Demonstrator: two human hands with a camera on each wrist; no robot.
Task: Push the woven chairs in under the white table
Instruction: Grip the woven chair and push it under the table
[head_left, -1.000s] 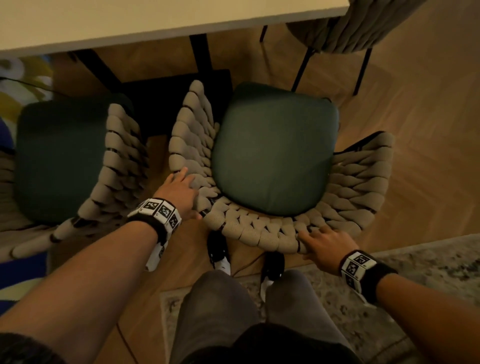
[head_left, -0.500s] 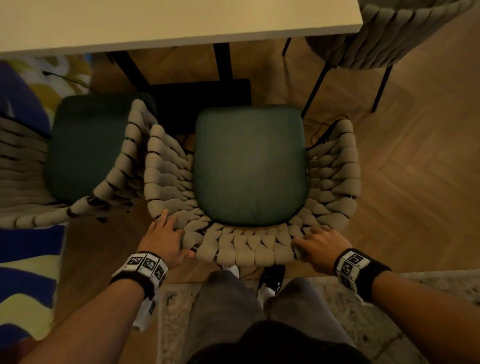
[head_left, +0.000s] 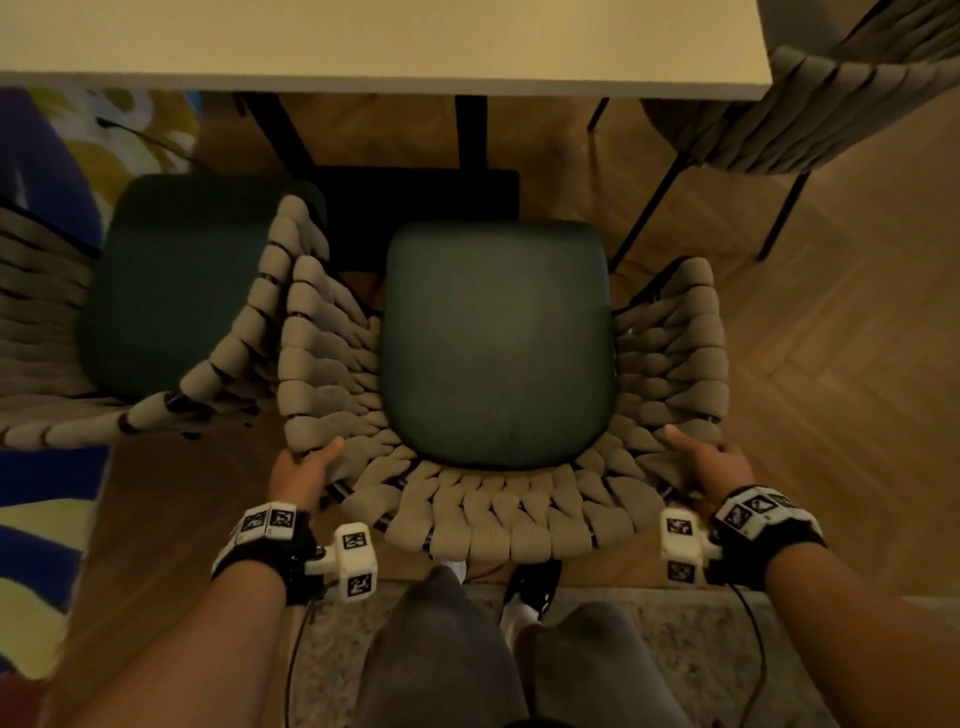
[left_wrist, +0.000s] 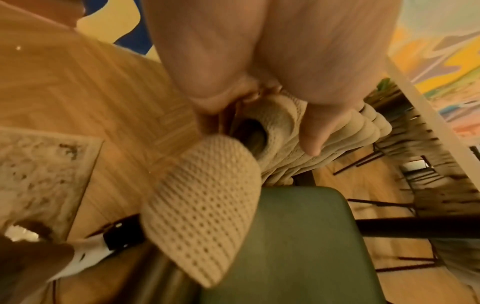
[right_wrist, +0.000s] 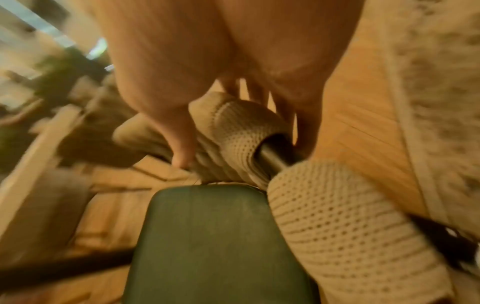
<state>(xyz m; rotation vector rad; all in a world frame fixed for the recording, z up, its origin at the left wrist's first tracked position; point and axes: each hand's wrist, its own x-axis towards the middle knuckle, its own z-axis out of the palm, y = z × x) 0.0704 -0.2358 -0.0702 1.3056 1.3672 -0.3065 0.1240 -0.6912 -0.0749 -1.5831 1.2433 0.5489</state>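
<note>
Woven chair short of table edge.

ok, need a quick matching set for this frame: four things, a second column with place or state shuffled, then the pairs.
Things:
1. left hand
2. right hand
3. white table
4. second woven chair

Places or states:
A. top of the head view, its edge beyond the seat cushion
B. grips the back rim of the middle woven chair at its right corner
C. stands to the left, its woven side close against the middle chair
D. grips the same rim at its left corner

Pairs: 1-D, 2-B, 3-A, 4-C
</note>
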